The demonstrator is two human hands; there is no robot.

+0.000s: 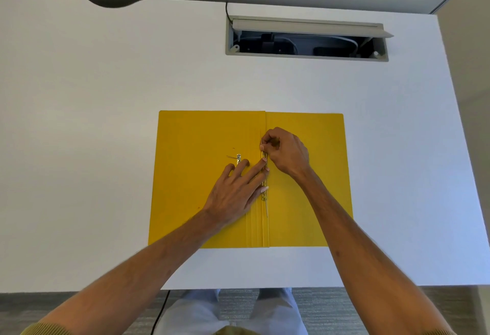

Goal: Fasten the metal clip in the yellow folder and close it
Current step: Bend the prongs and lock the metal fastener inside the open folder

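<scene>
White desk (106, 96) is carrying the open yellow folder (198, 135), left hand (233, 191) pressing flat with fingers spread on the metal clip (264, 175), right hand (286, 149) pinching its prong.

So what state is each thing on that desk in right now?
Yellow folder: open, lying flat on the desk.
Metal clip: along the spine, not yet fastened; upper prong raised.
Loose metal piece: lying apart on the left flap.
Left hand: flat, pressing the clip.
Right hand: pinching the prong.
Cable hatch: lid up, open.
</scene>
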